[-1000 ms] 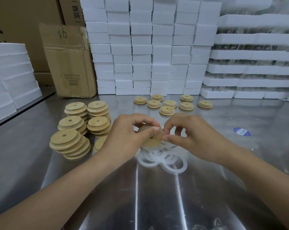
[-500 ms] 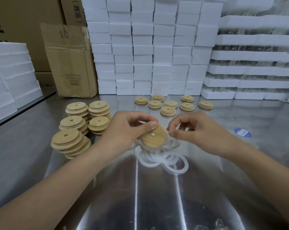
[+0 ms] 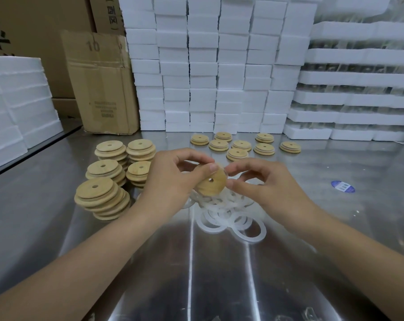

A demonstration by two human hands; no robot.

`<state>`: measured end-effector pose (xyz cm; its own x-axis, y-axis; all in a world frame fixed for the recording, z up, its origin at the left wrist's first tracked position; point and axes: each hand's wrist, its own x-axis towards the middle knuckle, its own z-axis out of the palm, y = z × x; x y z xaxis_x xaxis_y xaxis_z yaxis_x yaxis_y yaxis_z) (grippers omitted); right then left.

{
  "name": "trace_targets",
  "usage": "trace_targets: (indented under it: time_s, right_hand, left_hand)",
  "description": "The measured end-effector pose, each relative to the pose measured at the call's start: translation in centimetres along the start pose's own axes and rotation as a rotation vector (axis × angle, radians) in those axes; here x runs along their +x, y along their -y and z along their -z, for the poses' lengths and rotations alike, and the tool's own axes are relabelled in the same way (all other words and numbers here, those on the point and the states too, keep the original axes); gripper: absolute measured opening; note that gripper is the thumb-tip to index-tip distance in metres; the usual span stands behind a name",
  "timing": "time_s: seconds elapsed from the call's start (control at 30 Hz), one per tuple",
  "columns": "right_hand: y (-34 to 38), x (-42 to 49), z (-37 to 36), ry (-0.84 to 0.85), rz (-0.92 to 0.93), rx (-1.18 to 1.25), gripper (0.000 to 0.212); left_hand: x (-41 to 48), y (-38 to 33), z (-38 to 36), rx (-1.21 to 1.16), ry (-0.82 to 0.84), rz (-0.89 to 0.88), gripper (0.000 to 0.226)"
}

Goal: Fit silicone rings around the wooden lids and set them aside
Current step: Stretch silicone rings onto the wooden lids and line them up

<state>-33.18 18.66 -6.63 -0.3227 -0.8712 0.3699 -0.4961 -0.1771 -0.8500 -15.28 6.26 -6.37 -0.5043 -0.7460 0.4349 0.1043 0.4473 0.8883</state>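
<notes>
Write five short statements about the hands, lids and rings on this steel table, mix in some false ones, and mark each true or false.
1. The left hand holds a round wooden lid with a small centre hole. True.
2. The loose translucent white silicone rings lie inside a cardboard box. False: they lie heaped on the shiny steel table, under the hands.
3. The stacks of wooden lids stand on the person's left side. True.
4. The blue oval sticker sits beside those stacks. False: it lies on the table's right side, beyond the right hand.
5. The right hand lies flat on the table. False: it is raised, with its fingertips at the held lid's rim.
</notes>
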Motion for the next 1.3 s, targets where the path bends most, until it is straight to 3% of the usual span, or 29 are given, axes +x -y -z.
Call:
trace_targets:
  time_s: [0.1,0.27,0.47,0.6,0.8,1.13,1.3]
  right_hand:
    - [-0.1,0.0,0.0,0.031,-0.066,0.023,0.006]
    - [0.5,-0.1,0.7,0.086,-0.084,-0.041,0.018]
    - [1.3,0.1,1.4,0.158,-0.046,-0.263,0.018]
    - [1.5,0.2,1.7,0.245,-0.168,-0.116,0.024]
    - [1.9,0.1,1.6,0.225,-0.389,0.152,0.027]
    - [1.9,-0.1,1.3,0.264,-0.345,-0.100,0.035]
    - [2.3,-0.2,1.7,0.341,-0.354,-0.048,0.026]
  left_hand:
    - [-0.4,0.1,-0.1,0.115,0.031,-0.101,0.011]
    - [-0.8,0.3,-0.6,0.193,0.042,-0.172,0.014]
    - [-0.9,0.1,-1.0,0.021,-0.003,0.064,0.010]
    - [-1.0,-0.4,-1.4,-0.123,0.027,0.260,0.001]
    - [-0.9,-1.3,-0.3,-0.223,0.284,0.494,0.024]
    - [-1.0,-1.0,-1.0,-0.145,0.130,0.399,0.016]
    - [-1.1,-0.9,-1.0,-0.149,0.146,0.412,0.015]
